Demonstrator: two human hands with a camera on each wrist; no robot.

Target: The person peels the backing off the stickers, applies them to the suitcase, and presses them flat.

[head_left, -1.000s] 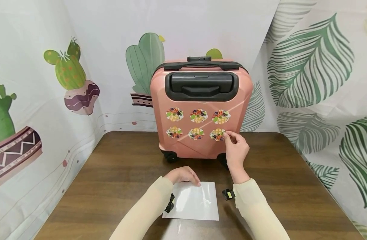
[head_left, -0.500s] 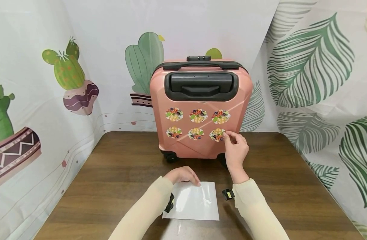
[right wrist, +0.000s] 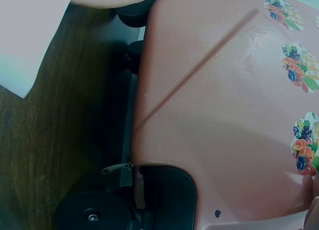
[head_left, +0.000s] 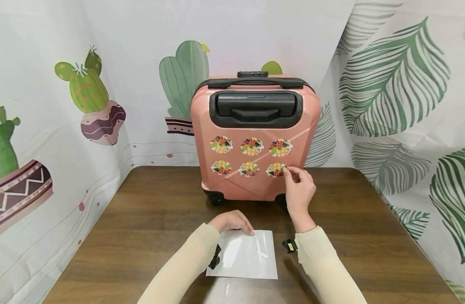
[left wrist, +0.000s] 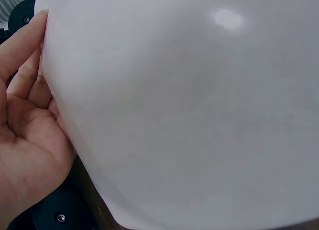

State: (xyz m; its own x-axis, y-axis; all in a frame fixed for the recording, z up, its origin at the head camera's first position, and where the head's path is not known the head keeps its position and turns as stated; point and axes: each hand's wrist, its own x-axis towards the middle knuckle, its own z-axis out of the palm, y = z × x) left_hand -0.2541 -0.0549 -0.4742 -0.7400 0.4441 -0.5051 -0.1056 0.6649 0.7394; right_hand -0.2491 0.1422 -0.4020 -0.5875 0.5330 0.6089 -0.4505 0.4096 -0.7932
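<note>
Upright at the back of the table stands a pink suitcase [head_left: 232, 188] with two rows of fruit-printed stickers on its face. My right hand [head_left: 300, 192] has thumb and forefinger together at the right edge of the lower right sticker [head_left: 273, 170], which lies against the suitcase. In the right wrist view that sticker [right wrist: 303, 143] is partly cut off, with only a bit of finger showing. Nearer the front, my left hand [head_left: 234, 221] pinches the far edge of a glossy white sheet [head_left: 247, 257]. The sheet [left wrist: 174, 105] fills most of the left wrist view.
The suitcase's black wheels [head_left: 216, 199] rest on the brown wooden table [head_left: 152, 219]. Its black handle [head_left: 255, 105] is pushed down. A curtain [head_left: 133, 97] printed with cacti and leaves hangs behind and at both sides. Wrist devices [head_left: 289, 245] sit below each hand.
</note>
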